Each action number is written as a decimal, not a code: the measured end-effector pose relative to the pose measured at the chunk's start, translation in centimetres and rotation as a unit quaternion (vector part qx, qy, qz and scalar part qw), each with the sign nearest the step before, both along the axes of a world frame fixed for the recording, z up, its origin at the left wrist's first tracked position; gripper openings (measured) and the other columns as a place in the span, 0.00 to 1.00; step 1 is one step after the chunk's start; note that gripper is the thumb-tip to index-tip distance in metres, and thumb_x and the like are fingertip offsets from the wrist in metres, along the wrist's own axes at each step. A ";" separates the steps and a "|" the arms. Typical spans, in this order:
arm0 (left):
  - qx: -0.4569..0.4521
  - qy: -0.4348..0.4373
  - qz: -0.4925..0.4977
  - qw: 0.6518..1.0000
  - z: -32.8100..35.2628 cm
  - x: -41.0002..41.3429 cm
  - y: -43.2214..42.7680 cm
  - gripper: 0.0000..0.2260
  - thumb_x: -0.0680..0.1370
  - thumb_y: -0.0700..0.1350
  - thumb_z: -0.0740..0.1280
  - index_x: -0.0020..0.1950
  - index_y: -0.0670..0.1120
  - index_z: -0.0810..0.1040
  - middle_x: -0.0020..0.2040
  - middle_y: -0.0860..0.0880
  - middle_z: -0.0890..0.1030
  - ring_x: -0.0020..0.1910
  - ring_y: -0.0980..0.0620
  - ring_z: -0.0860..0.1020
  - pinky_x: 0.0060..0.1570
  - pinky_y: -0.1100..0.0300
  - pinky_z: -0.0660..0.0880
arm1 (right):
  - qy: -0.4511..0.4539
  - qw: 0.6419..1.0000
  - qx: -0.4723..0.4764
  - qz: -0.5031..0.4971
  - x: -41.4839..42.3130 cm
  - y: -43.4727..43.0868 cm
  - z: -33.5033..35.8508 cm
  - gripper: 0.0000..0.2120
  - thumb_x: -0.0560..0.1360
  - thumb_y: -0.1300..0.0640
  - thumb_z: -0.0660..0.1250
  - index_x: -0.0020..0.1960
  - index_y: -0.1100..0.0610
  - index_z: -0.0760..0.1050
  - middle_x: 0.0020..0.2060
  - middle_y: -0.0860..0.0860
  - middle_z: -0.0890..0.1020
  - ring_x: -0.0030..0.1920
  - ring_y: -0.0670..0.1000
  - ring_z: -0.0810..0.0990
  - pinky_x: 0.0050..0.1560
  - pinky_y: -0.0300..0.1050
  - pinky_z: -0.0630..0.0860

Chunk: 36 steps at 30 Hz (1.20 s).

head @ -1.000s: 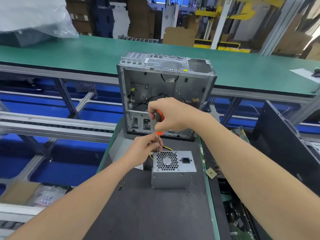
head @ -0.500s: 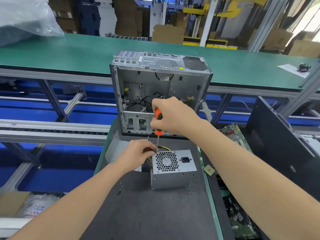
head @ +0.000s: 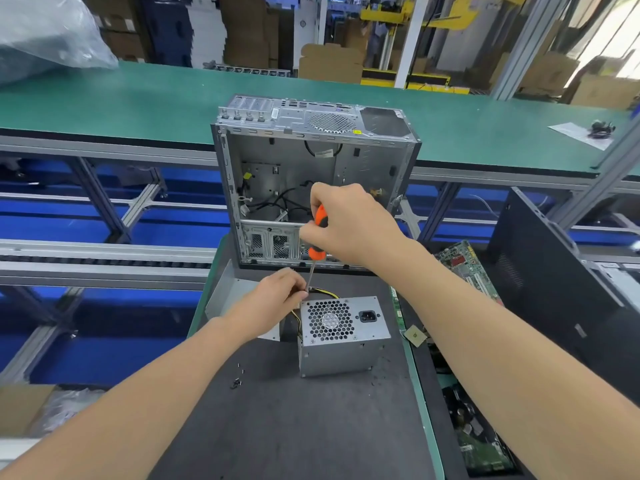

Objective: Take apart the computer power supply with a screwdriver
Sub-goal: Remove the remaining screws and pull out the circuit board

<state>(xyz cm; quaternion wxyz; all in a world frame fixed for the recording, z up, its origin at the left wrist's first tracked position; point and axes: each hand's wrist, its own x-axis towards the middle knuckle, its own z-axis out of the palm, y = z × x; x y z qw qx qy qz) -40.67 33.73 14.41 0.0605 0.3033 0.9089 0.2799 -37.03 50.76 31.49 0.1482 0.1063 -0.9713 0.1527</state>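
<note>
A grey metal power supply (head: 341,348) stands on the dark mat (head: 298,427), its honeycomb fan grille and black socket facing me. My right hand (head: 346,225) grips an orange-and-black screwdriver (head: 318,233) held nearly upright, its shaft tip at the unit's top left rear corner. My left hand (head: 277,299) is closed around that same corner, fingertips by the shaft tip and the yellow-black cables (head: 323,292). What the fingers pinch is hidden.
An open, gutted computer case (head: 311,181) stands right behind the power supply. A loose grey metal panel (head: 225,292) lies at the left under my hand. Small screws (head: 237,379) lie on the mat. Circuit boards (head: 464,268) and a black side panel (head: 554,271) are at the right.
The view has shifted slightly; my right hand with the screwdriver has stayed over the power supply's corner, and my left hand has stayed closed there. No part has visibly come off.
</note>
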 end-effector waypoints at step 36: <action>0.094 -0.032 0.150 0.984 -3.9 4.8 -5.8 0.07 0.79 0.44 0.73 0.48 0.57 0.83 0.43 0.59 0.82 0.42 0.60 0.79 0.44 0.70 0.72 | 0.012 0.999 -0.038 -0.003 1.4 -0.7 -1.2 0.11 0.69 0.47 0.66 0.43 0.54 0.71 0.33 0.51 0.78 0.39 0.59 0.77 0.37 0.49 0.74</action>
